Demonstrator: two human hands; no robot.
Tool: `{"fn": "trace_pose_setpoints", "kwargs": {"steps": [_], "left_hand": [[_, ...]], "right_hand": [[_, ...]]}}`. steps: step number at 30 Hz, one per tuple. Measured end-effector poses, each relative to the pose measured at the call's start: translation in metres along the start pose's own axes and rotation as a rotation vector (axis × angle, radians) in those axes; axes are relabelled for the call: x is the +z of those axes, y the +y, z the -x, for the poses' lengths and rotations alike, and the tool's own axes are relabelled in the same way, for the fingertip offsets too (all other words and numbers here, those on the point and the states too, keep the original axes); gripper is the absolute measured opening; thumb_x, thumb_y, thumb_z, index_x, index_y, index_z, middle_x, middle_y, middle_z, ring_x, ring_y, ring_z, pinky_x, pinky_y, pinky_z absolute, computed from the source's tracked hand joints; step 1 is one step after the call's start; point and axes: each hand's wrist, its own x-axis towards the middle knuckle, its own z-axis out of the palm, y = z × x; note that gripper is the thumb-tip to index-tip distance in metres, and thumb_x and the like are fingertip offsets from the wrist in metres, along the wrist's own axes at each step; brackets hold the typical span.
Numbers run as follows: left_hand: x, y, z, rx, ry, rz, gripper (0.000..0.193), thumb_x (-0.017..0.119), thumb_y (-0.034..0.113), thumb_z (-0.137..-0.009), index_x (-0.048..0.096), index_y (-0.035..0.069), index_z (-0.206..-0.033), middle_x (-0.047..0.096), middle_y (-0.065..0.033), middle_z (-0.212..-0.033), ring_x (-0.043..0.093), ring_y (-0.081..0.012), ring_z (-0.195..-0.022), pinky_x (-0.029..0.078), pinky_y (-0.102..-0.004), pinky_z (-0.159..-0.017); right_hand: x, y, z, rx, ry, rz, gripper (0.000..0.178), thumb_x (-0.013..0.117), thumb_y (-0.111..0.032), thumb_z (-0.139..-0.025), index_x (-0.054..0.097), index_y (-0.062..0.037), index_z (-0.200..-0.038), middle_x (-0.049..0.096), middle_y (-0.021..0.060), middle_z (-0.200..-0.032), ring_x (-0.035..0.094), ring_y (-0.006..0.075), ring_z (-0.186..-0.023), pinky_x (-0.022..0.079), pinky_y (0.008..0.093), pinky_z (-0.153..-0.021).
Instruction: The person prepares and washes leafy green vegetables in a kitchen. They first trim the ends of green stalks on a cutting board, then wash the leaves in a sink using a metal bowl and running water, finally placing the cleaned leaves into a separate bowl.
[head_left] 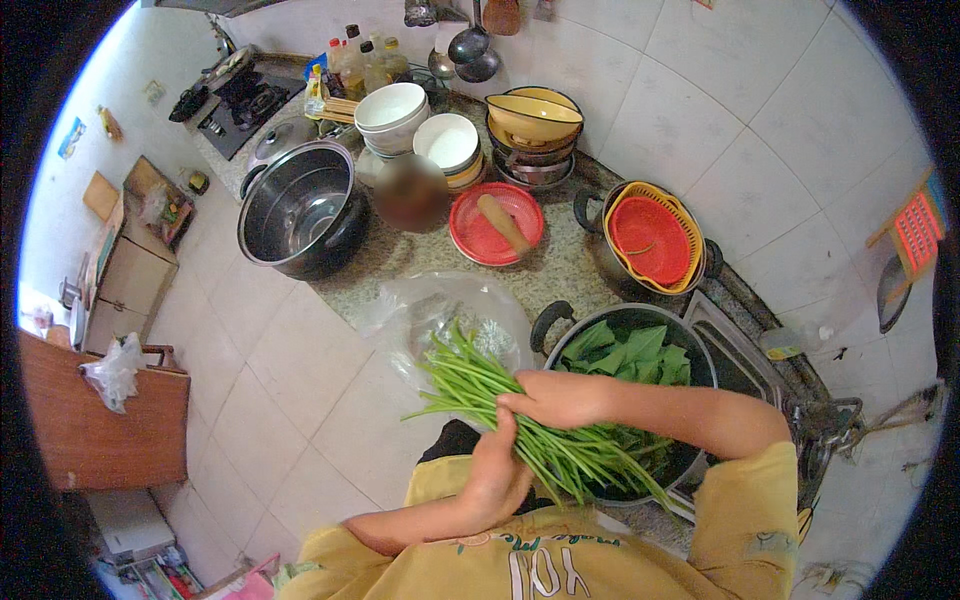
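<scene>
Both hands are on the bunch of green stems (pixel 585 460), which is held up over the near side of the big dark pot (pixel 712 365), tips pointing up-L toward the clear plastic bag (pixel 385 312) & the other ends trailing down-R across the pot. L hand (pixel 492 472) is curled round the bunch from the near side, thumb up along the stems; R hand (pixel 558 398) is closed over it from the far side, just beside the L thumb (some fingers hidden, so can't tell exactly how they sit). Broad green leaves (pixel 628 350) lie in the pot, partly behind the R forearm. A metal sink edge (pixel 745 335) runs just R of it. Farther back on the speckled counter (pixel 572 272): a red basket (pixel 468 240) w/ a wooden stick (pixel 503 225) lying across it, and to its R a dark pot w/ a red basket nested in a yellow basket (pixel 690 225) on top. Behind are stacked white bowls (pixel 390 108) and yellow bowls (pixel 530 118), w/ bottles (pixel 368 68) back-L. A tall black pot (pixel 290 200), lid off, stands at the counter's L edge; beside it a reddish-brown thing (pixel 411 195), too blurred to ID.
</scene>
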Motion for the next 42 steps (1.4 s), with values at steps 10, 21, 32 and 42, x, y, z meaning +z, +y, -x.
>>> {"fn": "trace_pose_setpoints", "kwargs": {"steps": [10,21,32,42], "left_hand": [[-0.076,0.074,-0.117,0.208,0.254,-0.205,0.043,0.036,0.038,-0.088,0.045,0.001,-0.105,0.055,-0.0097,-0.095,0.054,-0.0219,-0.084,0.045,-0.0362,-0.072],[-0.131,0.07,-0.182,0.469,0.39,-0.358,0.032,0.055,0.024,-0.08,0.049,-0.002,-0.099,0.057,-0.0106,-0.088,0.056,-0.0221,-0.071,0.046,-0.0359,-0.063],[-0.153,0.09,-0.186,0.495,0.524,-1.031,0.053,0.062,0.039,-0.071,0.055,-0.007,-0.095,0.058,-0.021,-0.091,0.057,-0.0307,-0.084,0.043,-0.0358,-0.073],[-0.141,0.096,-0.199,0.467,0.654,-1.565,0.07,0.056,0.047,-0.072,0.045,-0.018,-0.096,0.046,-0.0336,-0.101,0.044,-0.0428,-0.096,0.035,-0.0409,-0.085]], "right_hand": [[-0.002,0.029,-0.145,0.193,0.314,-0.726,0.048,0.039,-0.036,-0.086,0.039,0.0013,-0.116,0.05,0.0172,-0.107,0.052,0.0252,-0.091,0.042,0.0372,-0.075],[0.005,0.057,-0.131,0.559,0.353,-0.892,0.064,0.039,-0.045,-0.084,0.021,-0.0026,-0.128,0.029,0.0165,-0.129,0.038,0.0318,-0.112,0.032,0.046,-0.088],[0.026,0.045,-0.079,0.149,0.221,0.219,0.06,0.042,-0.051,-0.078,0.057,0.0035,-0.059,0.054,0.0207,-0.059,0.055,0.0358,-0.062,0.043,0.0427,-0.062],[0.02,0.01,-0.025,-0.264,0.048,0.355,0.037,0.055,-0.037,-0.075,0.056,-0.004,-0.091,0.058,0.015,-0.083,0.052,0.0318,-0.078,0.041,0.0387,-0.072]]}}
